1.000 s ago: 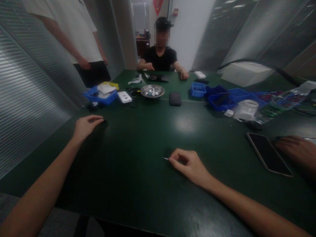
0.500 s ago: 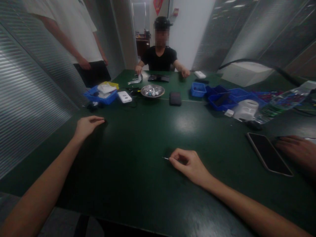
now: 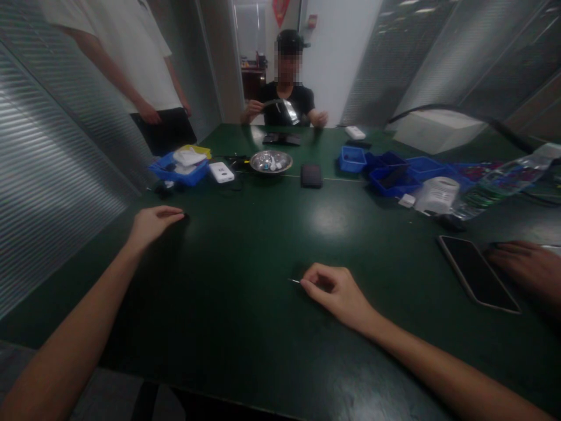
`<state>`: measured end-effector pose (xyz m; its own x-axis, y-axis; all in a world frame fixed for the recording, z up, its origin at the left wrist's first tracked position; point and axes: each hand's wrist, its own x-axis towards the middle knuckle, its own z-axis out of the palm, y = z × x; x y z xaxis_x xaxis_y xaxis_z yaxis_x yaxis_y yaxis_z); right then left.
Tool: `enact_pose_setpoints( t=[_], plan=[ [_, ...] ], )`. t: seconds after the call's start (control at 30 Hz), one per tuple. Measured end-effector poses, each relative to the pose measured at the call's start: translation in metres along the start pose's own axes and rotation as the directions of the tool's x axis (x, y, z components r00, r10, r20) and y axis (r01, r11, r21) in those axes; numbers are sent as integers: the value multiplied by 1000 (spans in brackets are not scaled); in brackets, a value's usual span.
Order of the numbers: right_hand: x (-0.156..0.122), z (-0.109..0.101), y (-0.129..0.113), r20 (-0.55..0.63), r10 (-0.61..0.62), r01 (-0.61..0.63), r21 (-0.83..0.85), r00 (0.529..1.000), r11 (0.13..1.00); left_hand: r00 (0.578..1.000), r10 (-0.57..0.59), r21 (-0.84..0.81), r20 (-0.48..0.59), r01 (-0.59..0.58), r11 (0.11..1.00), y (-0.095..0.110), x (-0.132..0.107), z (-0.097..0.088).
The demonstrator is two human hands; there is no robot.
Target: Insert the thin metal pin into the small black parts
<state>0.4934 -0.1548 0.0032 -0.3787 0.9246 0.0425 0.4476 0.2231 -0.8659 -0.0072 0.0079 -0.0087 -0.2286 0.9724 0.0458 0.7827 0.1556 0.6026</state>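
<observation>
My right hand [image 3: 335, 292] rests on the dark green table [image 3: 245, 280] near its middle front, fingers pinched on a thin metal pin [image 3: 294, 281] whose tip sticks out to the left. My left hand [image 3: 151, 224] lies on the table at the left, fingers curled together with the fingertips touching a small dark object [image 3: 186, 217] that I cannot make out.
A phone [image 3: 477, 272] lies face up at right beside another person's hand [image 3: 526, 266]. Further back stand a metal bowl [image 3: 270, 161], a black case [image 3: 311, 175], a white device [image 3: 221, 172] and blue trays [image 3: 179, 169] [image 3: 394, 172]. One person sits opposite, another stands at left.
My hands have hardly moved. The person seated opposite has lifted a thin dark sheet off the table and holds it up in both hands.
</observation>
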Motion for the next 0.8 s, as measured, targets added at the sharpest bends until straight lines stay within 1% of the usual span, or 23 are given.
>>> enact_pose_setpoints(
  t=[0.2, 0.5, 0.67, 0.8],
  plan=[
    [0, 1, 3, -2, -4, 4, -1, 1000, 1000, 1000, 1, -24, 2, -1, 1000, -6, 4, 0],
    [0, 0, 1, 4, 1, -1, 0, 1000, 1000, 999, 28, 16, 20, -29, 999, -17, 8, -3],
    [0, 0, 1, 5, 2, -2, -8, 1000, 1000, 998, -37, -99, 46, 41, 994, -9, 4, -2],
    [0, 1, 2, -2, 0, 0, 3, 1000, 1000, 994, -110, -194, 11, 110, 975, 2, 1, 0]
  ],
)
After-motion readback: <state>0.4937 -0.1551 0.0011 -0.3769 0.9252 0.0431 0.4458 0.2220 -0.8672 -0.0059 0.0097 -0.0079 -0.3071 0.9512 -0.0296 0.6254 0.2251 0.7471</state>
